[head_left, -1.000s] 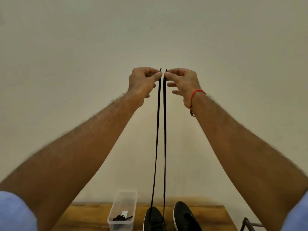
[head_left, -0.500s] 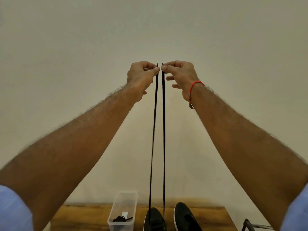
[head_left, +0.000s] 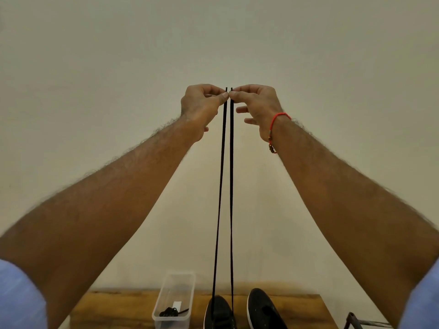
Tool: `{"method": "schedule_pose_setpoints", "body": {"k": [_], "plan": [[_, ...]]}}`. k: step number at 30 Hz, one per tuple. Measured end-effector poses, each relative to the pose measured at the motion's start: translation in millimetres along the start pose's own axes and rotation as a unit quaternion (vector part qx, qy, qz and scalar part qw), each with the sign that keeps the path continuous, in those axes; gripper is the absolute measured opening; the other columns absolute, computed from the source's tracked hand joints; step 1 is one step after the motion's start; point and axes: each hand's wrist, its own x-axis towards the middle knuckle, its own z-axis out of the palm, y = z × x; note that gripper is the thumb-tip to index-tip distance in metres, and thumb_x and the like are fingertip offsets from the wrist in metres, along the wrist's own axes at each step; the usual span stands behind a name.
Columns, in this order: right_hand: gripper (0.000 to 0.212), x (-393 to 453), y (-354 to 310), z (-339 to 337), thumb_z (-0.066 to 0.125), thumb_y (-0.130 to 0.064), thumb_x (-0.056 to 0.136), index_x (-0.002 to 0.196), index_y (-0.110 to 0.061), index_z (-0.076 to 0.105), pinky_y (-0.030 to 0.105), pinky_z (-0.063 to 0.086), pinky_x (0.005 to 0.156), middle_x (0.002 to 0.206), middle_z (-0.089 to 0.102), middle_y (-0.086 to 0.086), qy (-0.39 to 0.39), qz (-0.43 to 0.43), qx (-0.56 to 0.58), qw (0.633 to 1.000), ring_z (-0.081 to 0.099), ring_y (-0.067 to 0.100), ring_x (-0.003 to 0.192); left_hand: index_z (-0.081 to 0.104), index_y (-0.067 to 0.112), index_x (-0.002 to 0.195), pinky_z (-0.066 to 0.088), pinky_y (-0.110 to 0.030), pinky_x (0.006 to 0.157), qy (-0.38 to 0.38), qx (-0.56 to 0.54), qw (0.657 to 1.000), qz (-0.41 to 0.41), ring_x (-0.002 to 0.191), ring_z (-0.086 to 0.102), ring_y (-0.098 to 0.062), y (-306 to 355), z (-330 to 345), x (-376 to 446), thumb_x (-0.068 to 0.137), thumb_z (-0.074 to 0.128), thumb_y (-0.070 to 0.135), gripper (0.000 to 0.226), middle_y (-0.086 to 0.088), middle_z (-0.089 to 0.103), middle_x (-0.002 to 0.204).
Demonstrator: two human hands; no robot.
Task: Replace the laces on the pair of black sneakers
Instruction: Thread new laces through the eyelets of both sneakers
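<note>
- Two bare arms reach up and forward from the lower corners, a light blue sleeve (head_left: 16, 298) showing at about 8 o'clock and its match at about 4 o'clock.
- The left hand (head_left: 202, 105), just left of 12 o'clock from the picture's centre, pinches the tip of the left strand of the black lace (head_left: 221, 186) between thumb and forefinger; its other fingers are curled under.
- The right hand (head_left: 257, 108), just right of it, pinches the tip of the right strand in the same way, with its lower fingers loosely bent and apart. A red thread bracelet (head_left: 275, 125) circles that wrist.
- The two thumbs nearly meet, so the lace ends stand side by side, close together but apart, each poking slightly above the fingers.
- Both strands hang taut and nearly parallel, running down toward 6 o'clock into the left black sneaker (head_left: 219, 313).
- A clear plastic box (head_left: 175, 298) stands on the wooden table (head_left: 118, 309) at about 7 o'clock, just left of that sneaker, with a bundled black lace (head_left: 169, 312) lying in it.
- The right black sneaker (head_left: 263, 309) sits just beside the left one, toe pointing away, its white sole edge showing.
- A dark metal frame (head_left: 351, 320) shows at the table's right, at about 5 o'clock; what it belongs to cannot be told.
</note>
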Motion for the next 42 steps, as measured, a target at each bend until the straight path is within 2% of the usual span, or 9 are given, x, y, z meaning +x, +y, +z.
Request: {"method": "schedule_pose_setpoints", "body": {"k": [14, 23, 25, 28, 32, 34, 36, 38, 42], "plan": [[0.014, 3.5, 6.8, -0.3, 0.075, -0.03, 0.087, 0.098, -0.023, 0.073, 0.046, 0.052, 0.094, 0.101, 0.074, -0.008, -0.009, 0.005, 0.006, 1.0, 0.068, 0.017, 0.099, 0.075, 0.03, 0.1, 0.058, -0.04, 0.071, 0.01, 0.012, 1.0, 0.008, 0.103, 0.066, -0.017, -3.3, 0.2, 1.3, 0.09, 0.075, 0.037, 0.012, 0.009, 0.07, 0.105], [0.013, -9.9, 42.2, 2.3, 0.07, -0.023, 0.091, 0.102, -0.016, 0.07, 0.045, 0.057, 0.092, 0.097, 0.077, 0.0, -0.04, 0.035, 0.022, 0.998, 0.075, 0.019, 0.089, 0.07, 0.029, 0.092, 0.049, -0.016, 0.061, 0.002, 0.045, 0.997, 0.055, 0.087, 0.071, -0.008, -34.7, 6.8, -15.6, 0.095, 0.071, 0.029, 0.003, 0.008, 0.073, 0.095], [0.015, -18.4, 59.9, 3.0, 0.07, -0.022, 0.092, 0.104, -0.013, 0.069, 0.046, 0.057, 0.092, 0.095, 0.078, 0.002, -0.049, 0.057, 0.024, 0.997, 0.076, 0.021, 0.087, 0.07, 0.027, 0.093, 0.048, -0.01, 0.053, -0.011, 0.058, 0.997, 0.052, 0.082, 0.073, -0.008, -50.1, 8.8, -23.4, 0.096, 0.07, 0.026, 0.003, 0.006, 0.075, 0.092], [0.017, -34.9, 88.7, 4.0, 0.069, -0.019, 0.093, 0.107, -0.009, 0.068, 0.046, 0.06, 0.087, 0.096, 0.077, 0.008, -0.07, 0.094, 0.035, 0.993, 0.076, 0.025, 0.085, 0.072, 0.023, 0.102, 0.049, -0.01, 0.056, -0.033, 0.094, 0.994, 0.053, 0.073, 0.073, -0.004, -77.8, 12.8, -39.2, 0.097, 0.069, 0.027, 0.007, 0.007, 0.075, 0.088], [0.02, -65.9, 129.4, 6.5, 0.069, -0.016, 0.094, 0.109, -0.003, 0.066, 0.047, 0.063, 0.072, 0.091, 0.07, 0.013, -0.094, 0.14, 0.054, 0.984, 0.071, 0.028, 0.07, 0.067, 0.019, 0.108, 0.059, -0.026, 0.068, -0.058, 0.115, 0.991, 0.037, 0.069, 0.073, -0.008, -123.3, 18.8, -68.0, 0.101, 0.062, 0.028, 0.013, 0.006, 0.071, 0.09], [0.016, -85.2, 154.0, 8.3, 0.069, -0.016, 0.094, 0.105, -0.006, 0.068, 0.038, 0.06, 0.06, 0.085, 0.067, 0.01, -0.098, 0.159, 0.042, 0.981, 0.061, 0.022, 0.059, 0.063, 0.017, 0.111, 0.061, -0.03, 0.061, -0.074, 0.114, 0.991, 0.013, 0.065, 0.07, -0.012, -149.5, 19.9, -86.8, 0.104, 0.057, 0.027, 0.014, 0.003, 0.067, 0.092], [0.013, -106.9, 183.9, 10.1, 0.069, -0.018, 0.094, 0.103, -0.009, 0.069, 0.029, 0.049, 0.051, 0.08, 0.067, 0.006, -0.101, 0.178, 0.015, 0.979, 0.052, 0.017, 0.054, 0.063, 0.018, 0.111, 0.055, -0.023, 0.057, -0.088, 0.143, 0.986, 0.004, 0.07, 0.064, -0.008, -179.7, 20.3, -108.3, 0.104, 0.056, 0.029, 0.015, 0.004, 0.064, 0.094], [0.012, -131.5, 216.0, 12.5, 0.069, -0.019, 0.094, 0.102, -0.01, 0.07, 0.026, 0.04, 0.047, 0.078, 0.069, 0.005, -0.114, 0.203, -0.004, 0.973, 0.05, 0.015, 0.052, 0.065, 0.02, 0.11, 0.045, -0.016, 0.066, -0.115, 0.187, 0.976, -0.005, 0.079, 0.059, -0.002, -215.1, 20.6, -132.7, 0.103, 0.057, 0.033, 0.017, 0.008, 0.064, 0.094], [0.008, -186.4, 281.3, 19.3, 0.068, -0.02, 0.094, 0.1, -0.013, 0.07, 0.028, 0.042, 0.048, 0.085, 0.072, 0.006, -0.156, 0.259, -0.049, 0.952, 0.055, 0.015, 0.056, 0.068, 0.021, 0.107, 0.049, -0.025, 0.081, -0.187, 0.214, 0.955, -0.081, 0.093, 0.062, -0.008, -287.7, 23.3, -193.4, 0.1, 0.06, 0.033, 0.016, 0.007, 0.067, 0.097]]}}
